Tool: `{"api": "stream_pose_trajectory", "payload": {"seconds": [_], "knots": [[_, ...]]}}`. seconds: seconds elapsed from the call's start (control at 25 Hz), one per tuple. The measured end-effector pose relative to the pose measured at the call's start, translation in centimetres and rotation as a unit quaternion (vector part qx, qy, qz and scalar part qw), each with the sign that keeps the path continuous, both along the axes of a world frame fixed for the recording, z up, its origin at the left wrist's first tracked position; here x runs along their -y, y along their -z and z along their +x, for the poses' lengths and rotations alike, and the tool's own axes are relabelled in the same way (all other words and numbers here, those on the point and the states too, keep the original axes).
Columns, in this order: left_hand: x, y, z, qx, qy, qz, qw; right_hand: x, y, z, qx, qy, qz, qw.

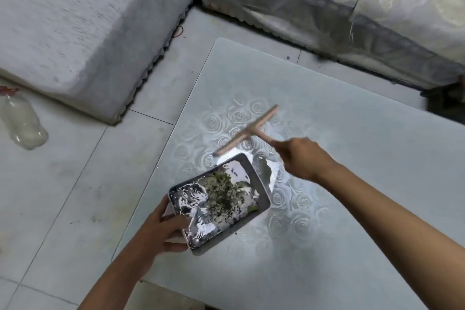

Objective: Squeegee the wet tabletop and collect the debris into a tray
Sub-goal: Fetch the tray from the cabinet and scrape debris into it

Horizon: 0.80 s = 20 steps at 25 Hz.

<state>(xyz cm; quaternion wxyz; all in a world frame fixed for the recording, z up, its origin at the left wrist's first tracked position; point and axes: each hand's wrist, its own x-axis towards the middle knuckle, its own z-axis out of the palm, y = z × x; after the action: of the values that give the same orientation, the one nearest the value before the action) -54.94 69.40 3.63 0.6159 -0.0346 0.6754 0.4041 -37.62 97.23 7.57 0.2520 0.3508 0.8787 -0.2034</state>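
Left hand [161, 230] grips tray [261, 190] at tabletop [352, 158] left edge; right hand [300, 158] holds blurred squeegee [245, 133], apparently just above tray's far rim

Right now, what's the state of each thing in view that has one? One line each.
tray: at the table's left edge, held, with water inside.
debris: green bits, already in the tray.
left hand: grips the tray's near corner.
right hand: grips the squeegee handle.
squeegee: motion-blurred, blade by the tray's far end; contact with the table unclear.
tabletop: wet patch beside the tray.
bottle: on the floor, red top, cloudy.
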Motion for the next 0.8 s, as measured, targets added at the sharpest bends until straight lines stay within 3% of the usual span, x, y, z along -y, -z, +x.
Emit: {"api": "stream_pose_trajectory", "payload": {"seconds": [0.16,0.28,0.44,0.6,0.72,0.8], "knots": [[1.1,-0.2,-2.4,0.018,0.022,-0.002,1.0,2.1,-3.5,1.2,0.086,-0.039,-0.01,0.995],[2.3,0.0,-3.7,0.023,0.023,-0.008,0.999,0.9,-3.7,-5.5,0.003,-0.075,0.024,0.997],[4.3,0.2,-4.9,0.02,0.021,0.002,1.0,2.0,-2.1,-12.9,-0.038,-0.097,-0.018,0.994],[7.1,0.4,-5.7,0.026,0.013,0.006,1.0,4.9,-2.1,-6.6,0.019,-0.174,-0.028,0.984],[9.3,0.3,-5.3,0.029,-0.025,0.001,0.999,5.3,-4.6,-2.6,0.108,-0.17,-0.027,0.979],[10.8,-0.1,-4.7,0.024,-0.048,-0.007,0.999,6.1,-5.6,-4.4,0.082,-0.19,-0.007,0.978]]}}
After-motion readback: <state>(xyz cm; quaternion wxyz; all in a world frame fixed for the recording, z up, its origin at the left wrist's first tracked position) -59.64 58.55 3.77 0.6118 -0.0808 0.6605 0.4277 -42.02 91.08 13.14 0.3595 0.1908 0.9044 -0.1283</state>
